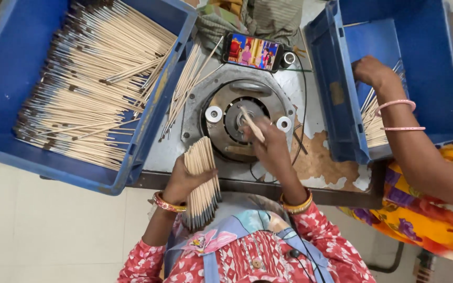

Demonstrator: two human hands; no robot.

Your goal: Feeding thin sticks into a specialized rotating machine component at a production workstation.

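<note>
The right hand (271,149) pinches one thin wooden stick (251,124) between its fingers. The stick points up and away from the hand, slanting a little to the left. Its far tip sits right at the middle hole of the round metal machine (237,118) on the table. So the stick's long line runs from the fingers straight toward that hole, and the right hand is the hand nearest to it.

The left hand (184,181) is closed around a thick bundle of sticks (203,181). The bundle stands almost straight up and down in the picture, with its dark tips pointing back toward the person's lap. It is just beside the machine, to the left of the right hand, close but not touching it.

A few loose sticks (187,86) lie on the table, leaning on the big blue crate (148,131) on the left, which is full of the same sticks. A phone (252,52) lies behind the machine, showing a cartoon.

On the right, another person's hand (373,71) reaches into a second blue crate (436,57) with some sticks in it. I cannot tell if that hand holds anything.
</note>
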